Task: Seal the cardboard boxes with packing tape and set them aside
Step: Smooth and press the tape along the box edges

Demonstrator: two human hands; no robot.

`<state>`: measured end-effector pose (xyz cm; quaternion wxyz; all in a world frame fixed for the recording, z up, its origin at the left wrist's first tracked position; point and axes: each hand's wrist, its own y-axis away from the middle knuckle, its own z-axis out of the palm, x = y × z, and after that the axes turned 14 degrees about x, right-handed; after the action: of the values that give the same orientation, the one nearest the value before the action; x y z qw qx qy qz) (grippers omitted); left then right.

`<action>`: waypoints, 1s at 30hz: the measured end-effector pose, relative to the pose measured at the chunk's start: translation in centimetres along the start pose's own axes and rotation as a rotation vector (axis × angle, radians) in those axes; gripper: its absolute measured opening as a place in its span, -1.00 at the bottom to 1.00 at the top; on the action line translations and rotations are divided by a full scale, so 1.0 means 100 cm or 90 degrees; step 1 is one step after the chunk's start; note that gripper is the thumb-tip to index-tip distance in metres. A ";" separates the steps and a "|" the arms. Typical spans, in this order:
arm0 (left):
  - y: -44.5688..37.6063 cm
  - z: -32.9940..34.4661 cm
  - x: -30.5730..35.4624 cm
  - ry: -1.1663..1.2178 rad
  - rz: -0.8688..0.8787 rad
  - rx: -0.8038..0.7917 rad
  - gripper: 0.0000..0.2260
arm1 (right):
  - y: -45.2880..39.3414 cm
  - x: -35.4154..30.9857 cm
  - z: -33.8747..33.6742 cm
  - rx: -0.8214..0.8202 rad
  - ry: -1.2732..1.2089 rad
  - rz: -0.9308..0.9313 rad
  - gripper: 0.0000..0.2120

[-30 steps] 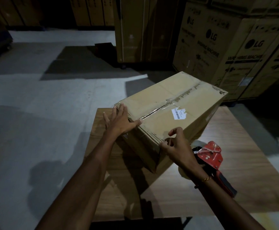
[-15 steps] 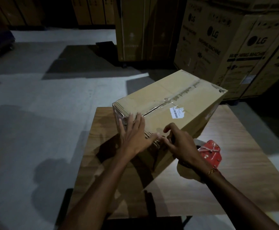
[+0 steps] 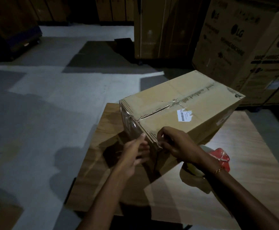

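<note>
A cardboard box (image 3: 182, 117) is set on a wooden table (image 3: 235, 188), turned at an angle so that one corner points toward the camera. Its top flaps are closed, and clear tape (image 3: 167, 107) is seen running along the centre seam. A white barcode label (image 3: 184, 115) is stuck on the top, just right of the seam. The near end face is covered with glossy tape that catches the light.

The left hand (image 3: 133, 155) is laid against that near end face, close to the lower corner, with the fingers held fairly straight and flat on the taped surface; nothing is grasped by it. The right hand (image 3: 177, 145) is placed at the top edge of the same corner, its fingers curled and the fingertips brought together on the box edge. A tape end appears to be pinched or pressed down there, though in the dim light this cannot be told for certain. A thin bracelet (image 3: 218, 170) is worn at the right wrist.

A red tape dispenser (image 3: 221, 157) is left on the table just behind the right wrist and partly hidden by it.

Large printed cartons (image 3: 245, 47) are stacked on the floor beyond the table, at the upper right.
</note>
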<state>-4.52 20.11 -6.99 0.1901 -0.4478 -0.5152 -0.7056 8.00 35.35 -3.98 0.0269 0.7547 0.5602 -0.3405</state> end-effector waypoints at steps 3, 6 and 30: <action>0.008 0.003 -0.008 0.035 -0.026 -0.050 -0.86 | 0.002 -0.002 0.003 -0.012 0.041 0.000 -0.90; 0.011 0.005 -0.013 0.046 -0.020 -0.059 -0.86 | 0.002 -0.009 0.010 0.026 0.076 0.010 -0.85; -0.056 -0.006 0.016 0.154 -0.056 0.060 -0.84 | -0.012 -0.021 0.021 0.026 0.250 -0.068 -0.73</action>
<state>-9.71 22.10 -8.78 0.2401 -0.3270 -0.5403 -0.7372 5.67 33.16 -4.00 -0.1159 0.7763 0.5868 -0.1992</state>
